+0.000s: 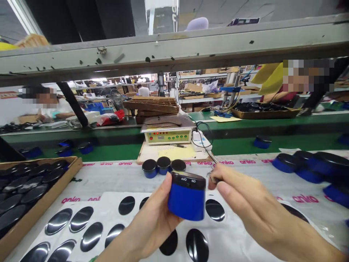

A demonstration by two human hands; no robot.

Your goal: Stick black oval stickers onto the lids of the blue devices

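Observation:
My left hand (155,214) is closed around a round blue device (187,202) with a black top. ON and OFF are printed upside down on its black band, and it is held tilted above the table. To its right, my right hand (240,196) pinches the end of a thin cable (214,159); the tip is mostly hidden by the fingers. Whether the tip touches the device I cannot tell. Beneath the hands, glossy black ovals (197,244) lie on a white sheet (109,203). Behind the held device stand three similar blue-and-black devices (163,165).
A control box (169,136) with lit indicators and a white power adapter (201,140) sits at the back. A cardboard tray (68,171) of black-topped pieces is at left. More blue devices (311,167) stand at right. A green conveyor (231,133) and overhead beam cross behind. Co-workers sit beyond.

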